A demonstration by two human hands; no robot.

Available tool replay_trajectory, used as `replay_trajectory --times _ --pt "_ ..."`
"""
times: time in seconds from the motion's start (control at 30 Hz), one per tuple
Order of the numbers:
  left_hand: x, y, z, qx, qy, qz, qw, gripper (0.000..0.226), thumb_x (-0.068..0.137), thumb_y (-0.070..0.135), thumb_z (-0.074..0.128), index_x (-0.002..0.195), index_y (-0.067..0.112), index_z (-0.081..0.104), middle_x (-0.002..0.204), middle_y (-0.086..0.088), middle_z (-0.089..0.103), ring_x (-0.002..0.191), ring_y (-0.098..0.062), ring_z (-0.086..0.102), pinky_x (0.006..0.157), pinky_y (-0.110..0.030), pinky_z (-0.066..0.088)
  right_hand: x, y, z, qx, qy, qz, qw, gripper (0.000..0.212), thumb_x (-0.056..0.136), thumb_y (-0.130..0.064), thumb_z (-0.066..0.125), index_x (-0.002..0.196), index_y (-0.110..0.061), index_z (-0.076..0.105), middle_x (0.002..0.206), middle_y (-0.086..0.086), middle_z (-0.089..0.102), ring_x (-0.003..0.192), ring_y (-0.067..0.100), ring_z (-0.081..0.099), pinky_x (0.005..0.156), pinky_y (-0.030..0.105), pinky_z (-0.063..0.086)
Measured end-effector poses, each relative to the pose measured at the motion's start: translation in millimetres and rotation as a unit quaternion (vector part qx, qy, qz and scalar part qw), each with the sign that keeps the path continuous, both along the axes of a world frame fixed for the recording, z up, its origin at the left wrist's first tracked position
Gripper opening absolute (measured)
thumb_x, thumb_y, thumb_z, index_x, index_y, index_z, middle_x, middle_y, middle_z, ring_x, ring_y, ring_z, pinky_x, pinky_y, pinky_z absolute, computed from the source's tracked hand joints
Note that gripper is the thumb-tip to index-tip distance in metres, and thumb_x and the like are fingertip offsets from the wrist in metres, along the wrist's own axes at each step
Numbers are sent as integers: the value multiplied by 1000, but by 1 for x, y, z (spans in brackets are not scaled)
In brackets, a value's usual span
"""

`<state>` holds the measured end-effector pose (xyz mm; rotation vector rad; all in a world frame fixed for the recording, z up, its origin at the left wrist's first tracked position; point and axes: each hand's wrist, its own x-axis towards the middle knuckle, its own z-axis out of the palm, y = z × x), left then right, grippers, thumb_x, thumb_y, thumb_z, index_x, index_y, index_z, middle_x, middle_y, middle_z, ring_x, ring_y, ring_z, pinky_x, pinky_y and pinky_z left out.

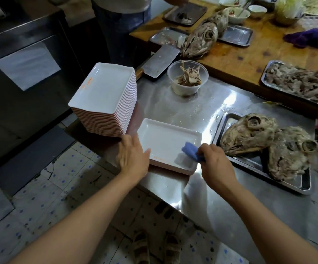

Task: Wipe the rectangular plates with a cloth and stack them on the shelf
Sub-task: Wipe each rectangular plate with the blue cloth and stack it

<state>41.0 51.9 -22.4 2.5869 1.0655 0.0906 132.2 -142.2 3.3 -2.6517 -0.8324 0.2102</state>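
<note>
A white rectangular plate (165, 141) with a pink underside lies on the steel counter, on top of what looks like one or two more plates. My left hand (132, 156) holds its near left edge, thumb over the rim. My right hand (217, 164) grips a blue cloth (191, 151) and presses it into the plate's near right corner. To the left stands a tall stack of several identical plates (104, 103), close to the counter's corner.
On the steel counter (201, 109) are a plastic tub of bones (187, 78), a cleaver (161, 61) and a metal tray (295, 187) with two cooked animal heads. A wooden table behind carries trays, bowls and a purple cloth (310, 38). A person stands at top centre.
</note>
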Motion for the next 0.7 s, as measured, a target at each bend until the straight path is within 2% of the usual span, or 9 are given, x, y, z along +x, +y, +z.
replay_trajectory --times 0.07,0.13,0.2,0.27,0.37,0.43,0.6,0.7 --pt "2 -8 -2 63 11 -131 989 57 87 45 57 136 20 41 141 -2 32 125 -24 31 97 -36 34 5 1 2 61 26 -49 997 12 85 0 52 95 -7 53 94 14 54 88 33 50 68 41 42" --pt "8 -14 -8 88 48 -215 971 63 86 50 55 140 23 37 152 -1 23 135 -24 21 108 -37 21 10 0 3 93 49 -79 991 8 87 -6 53 94 -10 51 94 12 56 86 31 51 69 42 44" --pt "15 -19 -14 59 75 -266 959 70 88 48 55 147 26 25 158 0 10 143 -23 9 114 -39 9 12 -1 1 119 65 -107 985 11 87 -9 54 95 -13 49 97 10 58 86 29 52 68 40 42" --pt "19 -23 -22 27 101 -298 949 68 92 40 53 149 30 18 159 2 4 146 -19 3 116 -38 3 12 -3 -1 128 73 -117 982 19 87 -10 54 105 -14 49 103 9 59 90 30 54 69 37 41" --pt "17 -26 -29 31 104 -302 947 57 96 28 48 148 32 23 159 2 8 146 -16 6 115 -37 11 12 -7 -4 120 82 -103 984 40 88 -11 51 127 -22 46 109 11 58 98 31 55 73 37 43" --pt "13 -28 -29 57 86 -300 948 54 96 23 46 146 33 28 158 2 16 145 -16 13 111 -35 19 11 -10 -5 117 79 -97 985 47 89 -11 49 133 -28 45 108 12 54 98 29 53 73 35 40" --pt "7 -33 -16 55 -1 -310 949 39 95 21 47 133 30 50 147 0 41 138 -20 35 97 -33 34 18 -20 -1 138 65 -111 982 48 88 -4 46 130 -25 55 109 16 54 91 25 53 77 33 44" --pt "12 -34 5 44 -59 -317 945 30 94 18 50 120 23 63 124 -4 63 117 -26 57 86 -37 45 23 -23 8 174 50 -111 977 47 87 0 45 127 -20 60 107 18 58 93 28 55 82 33 45"
